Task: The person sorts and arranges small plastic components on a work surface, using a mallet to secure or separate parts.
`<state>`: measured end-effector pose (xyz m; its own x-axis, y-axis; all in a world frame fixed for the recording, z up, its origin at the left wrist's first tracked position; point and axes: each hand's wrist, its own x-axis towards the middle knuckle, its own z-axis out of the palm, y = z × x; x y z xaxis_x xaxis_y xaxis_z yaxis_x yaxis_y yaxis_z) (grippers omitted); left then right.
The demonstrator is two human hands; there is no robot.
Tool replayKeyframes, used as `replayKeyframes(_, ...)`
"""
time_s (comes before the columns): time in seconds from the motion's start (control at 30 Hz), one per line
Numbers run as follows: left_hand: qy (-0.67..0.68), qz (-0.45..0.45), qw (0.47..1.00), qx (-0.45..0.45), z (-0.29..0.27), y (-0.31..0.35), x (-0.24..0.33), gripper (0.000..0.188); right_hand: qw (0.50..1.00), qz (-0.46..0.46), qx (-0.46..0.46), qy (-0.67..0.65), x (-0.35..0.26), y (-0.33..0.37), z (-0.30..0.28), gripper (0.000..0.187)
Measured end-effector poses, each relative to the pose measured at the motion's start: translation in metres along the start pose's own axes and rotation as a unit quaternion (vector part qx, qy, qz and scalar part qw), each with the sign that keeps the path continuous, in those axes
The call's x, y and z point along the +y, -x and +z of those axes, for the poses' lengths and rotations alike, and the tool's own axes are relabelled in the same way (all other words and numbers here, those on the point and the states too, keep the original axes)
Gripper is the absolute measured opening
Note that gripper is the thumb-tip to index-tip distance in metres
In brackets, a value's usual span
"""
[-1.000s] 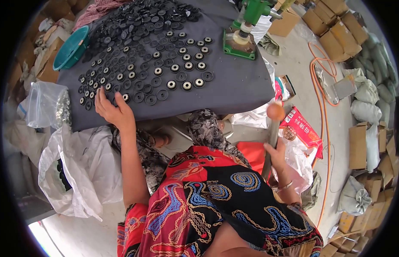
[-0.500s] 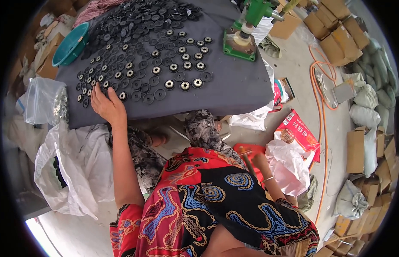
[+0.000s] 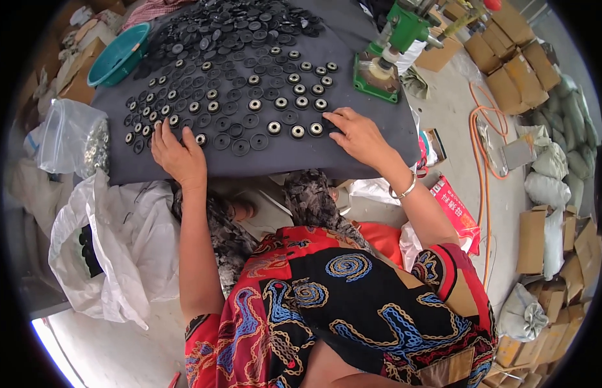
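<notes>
Rows of black plastic rings (image 3: 240, 143) lie on a dark cloth-covered table, many with a shiny metal bearing (image 3: 274, 127) set in the middle. My left hand (image 3: 179, 157) rests at the near left of the rows, fingers apart. Its fingertips touch or hover by a bearing-filled ring (image 3: 174, 120), and another (image 3: 201, 139) sits beside the thumb. At the right end of the rows my right hand (image 3: 364, 140) has thumb and forefinger around a black plastic ring (image 3: 327, 121), partly hidden by the fingers.
Loose black discs (image 3: 230, 29) are heaped at the table's far side. A teal basin (image 3: 120, 55) stands far left, a green hand press (image 3: 385, 68) far right. Clear bags (image 3: 68, 142) and a white sack (image 3: 120, 258) sit left. Cartons (image 3: 521, 64) and an orange hose (image 3: 485, 194) lie right.
My right hand has come up from beside my right leg onto the table and taken hold of a ring. The view has shifted slightly; my left hand stays at the near left rows.
</notes>
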<state>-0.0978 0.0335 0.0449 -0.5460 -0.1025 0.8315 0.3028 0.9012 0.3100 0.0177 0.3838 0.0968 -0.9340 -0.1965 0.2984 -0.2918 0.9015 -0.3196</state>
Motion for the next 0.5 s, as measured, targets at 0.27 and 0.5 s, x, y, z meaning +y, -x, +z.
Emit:
replayKeyframes(0.27, -0.001, -0.018, 0.999, -0.031, -0.007, 0.001, 0.005, 0.046, 0.998, 0.032, -0.044, -0.011, 0.002, -0.008, -0.003, 0.026)
replayKeyframes(0.5, -0.005, -0.022, 0.999, -0.034, -0.003, 0.002, 0.0, 0.046, 0.989, 0.079, 0.105, -0.06, 0.004, 0.002, 0.009, 0.027)
